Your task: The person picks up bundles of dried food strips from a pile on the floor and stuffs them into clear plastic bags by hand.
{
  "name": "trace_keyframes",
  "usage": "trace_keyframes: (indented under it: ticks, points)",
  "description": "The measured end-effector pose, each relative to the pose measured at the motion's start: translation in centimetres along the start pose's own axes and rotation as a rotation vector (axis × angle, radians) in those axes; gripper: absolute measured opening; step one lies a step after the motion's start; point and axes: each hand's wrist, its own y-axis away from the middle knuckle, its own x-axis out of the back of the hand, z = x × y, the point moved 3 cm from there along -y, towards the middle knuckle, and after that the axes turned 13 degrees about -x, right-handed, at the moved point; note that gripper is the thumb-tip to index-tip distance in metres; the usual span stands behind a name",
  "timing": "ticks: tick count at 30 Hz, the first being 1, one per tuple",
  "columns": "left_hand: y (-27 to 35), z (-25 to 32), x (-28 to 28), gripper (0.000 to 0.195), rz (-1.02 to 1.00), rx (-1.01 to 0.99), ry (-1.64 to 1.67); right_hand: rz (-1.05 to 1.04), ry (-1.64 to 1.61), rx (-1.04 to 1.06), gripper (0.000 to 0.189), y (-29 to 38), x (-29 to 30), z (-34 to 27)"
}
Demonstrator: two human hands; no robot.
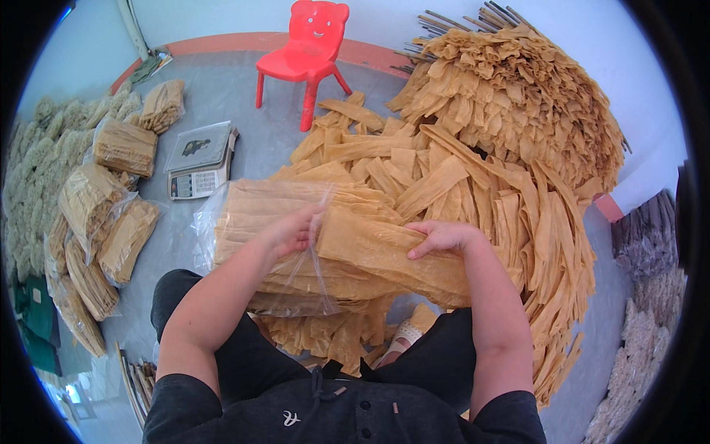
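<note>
A clear plastic bag (233, 222) lies on its side before me, with long flat tan strips inside, which look like dried bean-curd skin. Its mouth faces right. At the rim of that mouth, my left hand (294, 230) grips the film with curled fingers. My right hand (446, 238) holds a wide folded bundle of strips (366, 238), thumb on top and the other fingers hidden beneath. The bundle's left end meets the bag's mouth; I cannot tell how far it reaches in. Under and beyond it spreads a loose heap of the same strips (432, 183).
A digital scale (199, 158) stands on the grey floor, left of a red child's chair (302, 61). Several filled bags (125, 147) lie at the left, beside pale tangled bundles (39, 183). A tall stack of strips (510, 100) with sticks leans at the back right wall.
</note>
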Motion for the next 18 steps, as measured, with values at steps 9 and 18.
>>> trace_keyframes:
  ticks: [9,18]
  points:
    - [0.4,-0.9,-1.2,0.029,0.204,-0.593,-0.915,0.125,0.379,0.058,0.065,0.4,0.0,-3.3]
    - [1.9,0.7,-2.2,0.024,0.193,-0.605,-1.098,0.129,0.391,0.057,0.059,-0.7,0.8,-5.7]
